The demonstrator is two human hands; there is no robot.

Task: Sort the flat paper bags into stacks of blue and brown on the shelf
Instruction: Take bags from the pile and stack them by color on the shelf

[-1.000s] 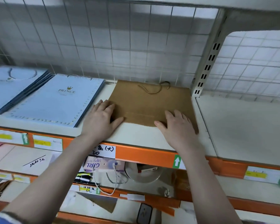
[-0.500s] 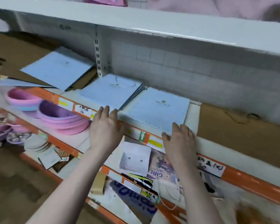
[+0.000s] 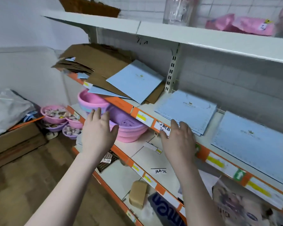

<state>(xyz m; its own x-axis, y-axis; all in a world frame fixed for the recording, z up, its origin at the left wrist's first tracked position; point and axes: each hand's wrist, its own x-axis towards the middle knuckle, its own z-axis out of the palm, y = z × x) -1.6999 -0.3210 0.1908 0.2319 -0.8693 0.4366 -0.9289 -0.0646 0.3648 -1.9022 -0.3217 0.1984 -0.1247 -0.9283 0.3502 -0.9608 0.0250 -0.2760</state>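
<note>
Two sorted stacks of blue bags lie flat on the shelf (image 3: 142, 106): the nearer stack (image 3: 186, 110) right of the upright, the second stack (image 3: 252, 147) further right. Left of the upright, a mixed pile (image 3: 104, 70) of brown bags holds loose blue bags, one blue bag (image 3: 136, 80) on top. Left hand (image 3: 97, 132) and right hand (image 3: 178, 139) hover before the shelf edge, fingers straight and apart, holding nothing. Below, pink and purple basins (image 3: 127, 126) are nested; further left, smaller bowls (image 3: 55, 112) hold small items.
</note>
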